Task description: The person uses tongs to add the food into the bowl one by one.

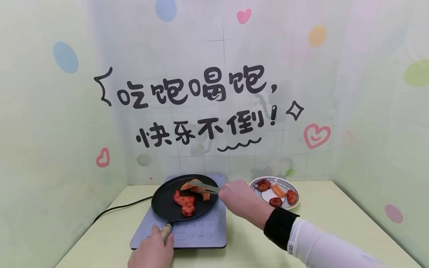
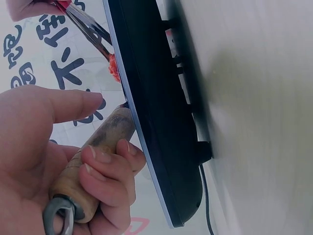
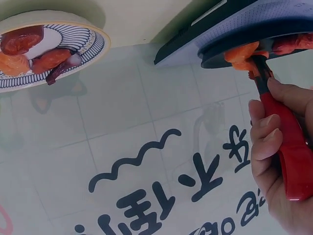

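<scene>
Frying pan (image 1: 164, 204), matt black, round and shallow, sits on a smooth silver-grey induction cooker (image 1: 144, 230). In it, a glossy red chicken-wing-shaped piece (image 1: 185, 203) lies towards 6 o'clock and an orange piece (image 1: 185, 185) towards 1. At the pan's 3 o'clock, a line-patterned plate (image 1: 268, 195) carries reddish-brown and orange pieces on the pale surface (image 1: 248, 238); a black cord (image 1: 124, 205) runs off at 9.

The left wrist view adds a metal ring (image 2: 57, 201) ending the worn wooden handle (image 1: 165, 231), and the cooker's stubby feet (image 2: 203, 149); the right wrist view shows the red handle (image 3: 283, 122), which the fist covers in the head view.

Left grip (image 1: 152, 247), at 7 o'clock: fingers curled round the wooden handle, thumb straight. Right grip (image 1: 239, 201), at 3: fingers wrapped round the red handle of a metal utensil (image 1: 209, 188) touching the orange piece; whether the utensil pinches it, I cannot tell.
</scene>
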{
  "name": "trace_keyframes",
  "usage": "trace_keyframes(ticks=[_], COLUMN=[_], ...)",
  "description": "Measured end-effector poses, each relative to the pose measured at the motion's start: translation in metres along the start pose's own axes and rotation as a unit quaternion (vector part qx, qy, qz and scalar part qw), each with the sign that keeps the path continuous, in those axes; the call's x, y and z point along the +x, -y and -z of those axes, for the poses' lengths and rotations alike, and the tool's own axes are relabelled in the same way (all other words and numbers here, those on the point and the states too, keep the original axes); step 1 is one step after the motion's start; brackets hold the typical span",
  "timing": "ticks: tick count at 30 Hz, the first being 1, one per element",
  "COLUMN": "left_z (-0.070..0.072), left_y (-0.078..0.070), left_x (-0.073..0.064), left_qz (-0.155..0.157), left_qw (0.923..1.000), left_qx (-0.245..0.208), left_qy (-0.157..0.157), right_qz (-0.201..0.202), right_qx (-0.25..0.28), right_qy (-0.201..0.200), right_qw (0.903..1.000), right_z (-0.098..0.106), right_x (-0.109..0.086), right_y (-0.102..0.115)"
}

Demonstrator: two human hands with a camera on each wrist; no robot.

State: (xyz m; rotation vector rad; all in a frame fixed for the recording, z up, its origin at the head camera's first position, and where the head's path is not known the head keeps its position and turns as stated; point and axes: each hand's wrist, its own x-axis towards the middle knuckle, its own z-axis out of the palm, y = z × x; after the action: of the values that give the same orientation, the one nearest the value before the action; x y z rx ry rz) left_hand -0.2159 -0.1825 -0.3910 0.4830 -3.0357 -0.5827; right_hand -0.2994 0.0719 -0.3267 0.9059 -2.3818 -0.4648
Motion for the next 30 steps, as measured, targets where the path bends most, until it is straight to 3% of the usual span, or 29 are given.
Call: trace_keyframes(ticks=[8, 15, 30], left_z=[-0.001, -0.002, -0.001], left_y=[-0.001, -0.001, 0.001], left_x=[0.001, 0.001, 0.000], left_qz=[-0.002, 0.007, 0.000], left_qw=[1.0000, 1.0000, 1.0000], left_qx=[0.000, 0.006, 0.004], left_qy=[-0.003, 0.000, 0.000], right_qz=[-0.017, -0.022, -0.035], right_qx=[0.009, 0.009, 0.005], right_qy=[0.028, 0.019, 0.021], right_qw=[0.9994, 0.9995, 0.9992], right_z=[0.005, 0.015, 0.015], right_x=[0.001, -0.001, -0.002], right_y=[-0.006, -0.009, -0.003])
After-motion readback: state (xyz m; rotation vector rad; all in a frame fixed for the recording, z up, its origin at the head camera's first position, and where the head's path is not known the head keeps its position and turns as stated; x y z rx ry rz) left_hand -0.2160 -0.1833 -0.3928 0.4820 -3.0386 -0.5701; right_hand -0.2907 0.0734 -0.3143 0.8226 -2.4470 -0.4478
